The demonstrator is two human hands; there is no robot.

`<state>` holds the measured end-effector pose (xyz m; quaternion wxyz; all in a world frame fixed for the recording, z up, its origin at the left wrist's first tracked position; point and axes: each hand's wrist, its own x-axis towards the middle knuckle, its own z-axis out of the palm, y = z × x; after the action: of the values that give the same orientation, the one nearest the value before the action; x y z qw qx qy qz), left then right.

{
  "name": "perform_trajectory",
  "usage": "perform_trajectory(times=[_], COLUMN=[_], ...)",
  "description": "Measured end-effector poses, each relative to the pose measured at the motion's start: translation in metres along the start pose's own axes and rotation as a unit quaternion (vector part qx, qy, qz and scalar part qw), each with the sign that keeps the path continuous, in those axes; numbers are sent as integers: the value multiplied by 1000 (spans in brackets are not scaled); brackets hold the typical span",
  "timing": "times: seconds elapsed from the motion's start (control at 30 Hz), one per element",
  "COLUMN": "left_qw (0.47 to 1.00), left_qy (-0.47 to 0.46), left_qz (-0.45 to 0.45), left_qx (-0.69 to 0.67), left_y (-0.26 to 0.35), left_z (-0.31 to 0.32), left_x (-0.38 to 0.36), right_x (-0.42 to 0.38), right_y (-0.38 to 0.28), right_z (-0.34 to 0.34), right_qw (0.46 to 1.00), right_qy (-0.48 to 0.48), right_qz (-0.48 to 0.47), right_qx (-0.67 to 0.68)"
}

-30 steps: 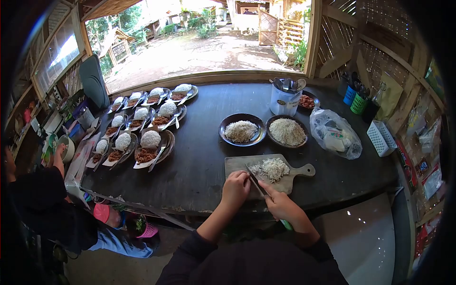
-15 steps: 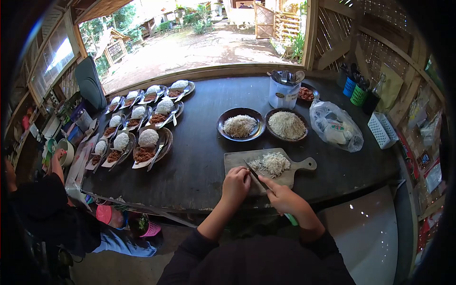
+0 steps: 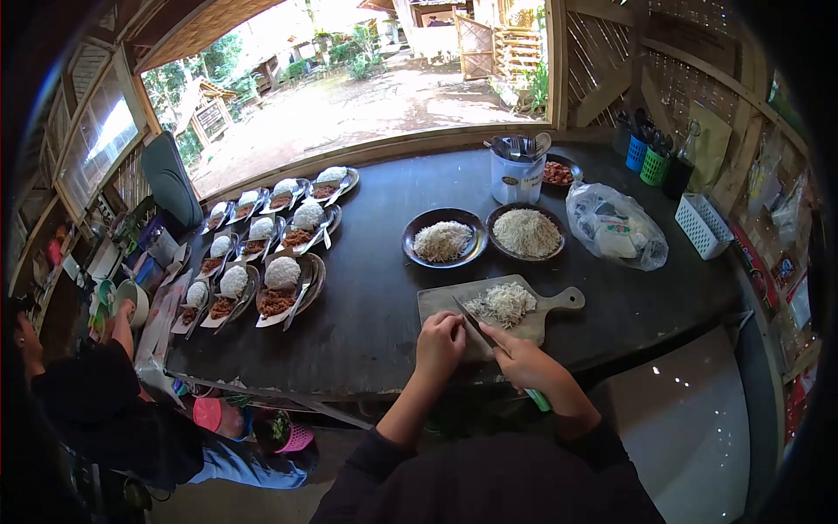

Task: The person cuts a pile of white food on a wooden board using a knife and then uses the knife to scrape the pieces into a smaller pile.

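Observation:
My right hand (image 3: 530, 362) grips a kitchen knife (image 3: 476, 323) whose green handle end sticks out below my palm. The blade slants up and left over a wooden cutting board (image 3: 436, 301). At the board's left edge my left hand (image 3: 441, 345) is closed, its fingertips pinched beside the blade; what they hold is too small and hidden to name. Pale, finely shredded food (image 3: 502, 304) lies heaped on the board, just beyond the knife. Behind the board, two dark plates carry similar shreds: a smaller heap (image 3: 443, 241) and a larger heap (image 3: 527, 232).
Several plates of rice and brown food (image 3: 282, 275) fill the table's left side. A cutlery bucket (image 3: 515, 179), a plate of reddish pieces (image 3: 559, 171), a plastic bag (image 3: 618, 229) and a white basket (image 3: 703, 229) stand right. Another person (image 3: 113, 402) works at far left.
The view has shifted slightly, so the table and plates sit a little differently in frame. Both hands stay at the board, with the knife in almost the same place.

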<state>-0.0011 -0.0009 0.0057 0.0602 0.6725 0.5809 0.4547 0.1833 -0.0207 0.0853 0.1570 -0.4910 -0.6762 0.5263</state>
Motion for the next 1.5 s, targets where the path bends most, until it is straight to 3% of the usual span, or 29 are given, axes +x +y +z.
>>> perform_trajectory(times=[0.67,0.97,1.5], left_qw=[1000,1000,1000], left_qy=[10,18,12], left_qz=[7,8,1], left_qx=[-2,-10,-17], left_y=[-1,-3,0], left_z=[-1,1,-2], left_x=[-1,-1,0], right_x=[14,-4,-8], right_y=[2,-6,-8], right_z=[9,5,5], right_qw=[997,999,999], right_qy=[14,16,9], right_qz=[8,27,14], right_qx=[-73,-8,-41])
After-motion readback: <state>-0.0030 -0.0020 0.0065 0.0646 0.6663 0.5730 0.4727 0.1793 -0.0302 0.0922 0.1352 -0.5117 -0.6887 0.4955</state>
